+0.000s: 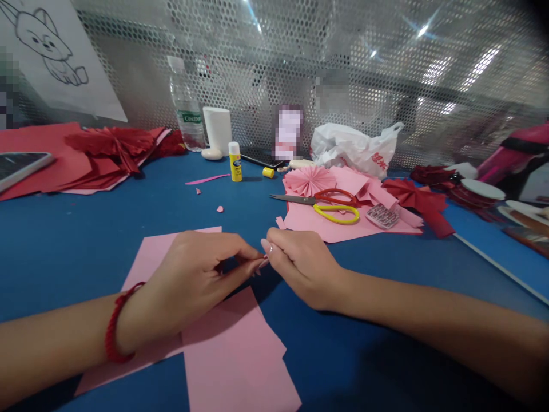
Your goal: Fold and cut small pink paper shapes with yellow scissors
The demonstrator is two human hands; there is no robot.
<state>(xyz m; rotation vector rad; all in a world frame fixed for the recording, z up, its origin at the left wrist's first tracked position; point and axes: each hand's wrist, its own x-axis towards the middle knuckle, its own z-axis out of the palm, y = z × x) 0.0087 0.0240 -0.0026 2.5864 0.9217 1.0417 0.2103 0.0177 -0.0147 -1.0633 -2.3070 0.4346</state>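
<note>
My left hand (195, 269), with a red cord bracelet (116, 320) on its wrist, pinches thumb and forefinger together above the blue table. My right hand (306, 266) is closed with its fingers curled, and its fingertips meet those of the left. Whatever lies between the fingertips is mostly hidden; only a tiny pinkish bit shows, too small to name. Beneath the left hand and wrist lies pink paper (150, 257), and another pink sheet (240, 355) sits in front of it.
Scissors (315, 200) with red and yellow handles rest on pink paper beyond my right hand, near a pink paper fan (311, 180). A glue stick (235, 163), its yellow cap (268, 172), a bottle (186, 109) and a white bag (351, 146) stand behind. Red paper (38, 143) lies left.
</note>
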